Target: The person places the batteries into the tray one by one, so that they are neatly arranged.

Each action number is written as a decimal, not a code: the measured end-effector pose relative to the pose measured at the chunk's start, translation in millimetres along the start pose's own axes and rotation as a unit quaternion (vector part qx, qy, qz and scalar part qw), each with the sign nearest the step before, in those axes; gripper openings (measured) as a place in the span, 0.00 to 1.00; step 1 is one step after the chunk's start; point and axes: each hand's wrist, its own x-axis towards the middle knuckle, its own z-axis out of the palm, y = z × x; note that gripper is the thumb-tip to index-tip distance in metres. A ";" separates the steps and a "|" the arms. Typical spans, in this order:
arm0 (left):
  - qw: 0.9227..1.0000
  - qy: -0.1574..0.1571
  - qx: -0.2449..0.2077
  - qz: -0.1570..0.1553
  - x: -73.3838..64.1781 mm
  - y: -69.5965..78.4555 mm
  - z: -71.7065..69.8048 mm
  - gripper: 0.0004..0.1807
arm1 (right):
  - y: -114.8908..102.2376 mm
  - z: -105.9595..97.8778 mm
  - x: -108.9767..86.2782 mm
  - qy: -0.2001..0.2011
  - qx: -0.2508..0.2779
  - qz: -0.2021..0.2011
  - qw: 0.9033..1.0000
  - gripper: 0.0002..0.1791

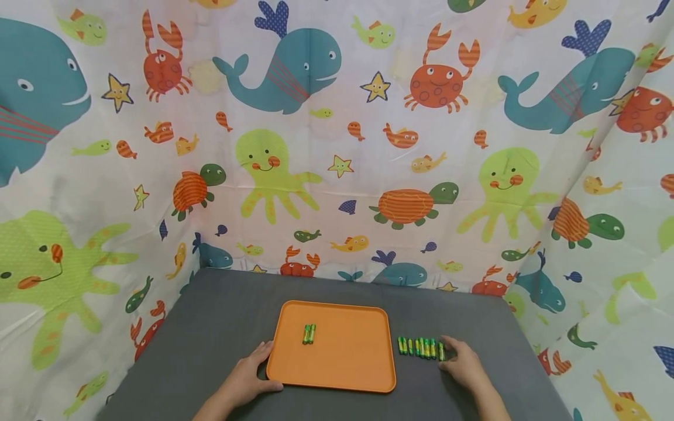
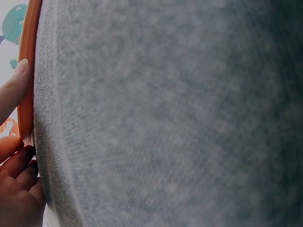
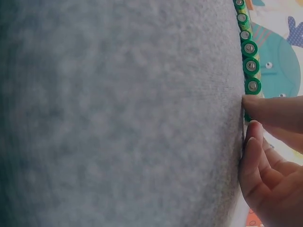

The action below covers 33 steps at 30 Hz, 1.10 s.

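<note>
An orange tray (image 1: 337, 351) lies on the grey table, with two green-and-yellow batteries (image 1: 309, 334) side by side on its left half. My left hand (image 1: 247, 374) holds the tray's left front corner, thumb at the front edge and fingers along the left side. To the right of the tray stretches a row of similar batteries (image 1: 421, 347); their round metal ends show in the right wrist view. At the row's right end, my right hand (image 1: 463, 365) pinches one battery (image 1: 441, 351) between thumb and forefinger. In the right wrist view the fingers mostly cover that battery.
The grey table (image 1: 231, 310) reaches back to a white curtain (image 1: 326, 234) printed with sea animals, which also hangs along both sides. Batteries in the row vary in thickness and stand close together, with small gaps between some.
</note>
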 end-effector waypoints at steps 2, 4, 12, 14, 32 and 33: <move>1.000 0.000 0.000 -0.001 0.1 0.0 0.1 0.65 | 1.1 -0.1 0.7 -0.008 0.005 0.006 1.000 0.35; 1.000 0.001 -0.001 -0.001 -0.1 0.4 -0.1 0.65 | 2.0 -0.5 1.4 -0.018 0.009 0.014 1.000 0.33; 1.000 0.001 -0.010 0.009 -1.8 -1.0 -1.2 0.65 | 2.5 -0.9 -1.8 -0.015 0.047 0.047 0.998 0.33; 1.000 0.002 -0.013 0.010 -2.5 -0.5 -1.3 0.65 | 2.6 0.0 -3.7 -0.002 0.061 0.051 0.997 0.34; 1.000 -0.001 -0.004 -0.006 -3.7 8.8 -2.9 0.65 | -22.8 -11.7 -7.4 0.068 0.149 0.022 0.986 0.36; 1.000 -0.002 -0.006 -0.007 -3.5 8.9 -2.9 0.65 | -26.7 -12.7 -7.5 0.068 0.152 0.019 0.986 0.36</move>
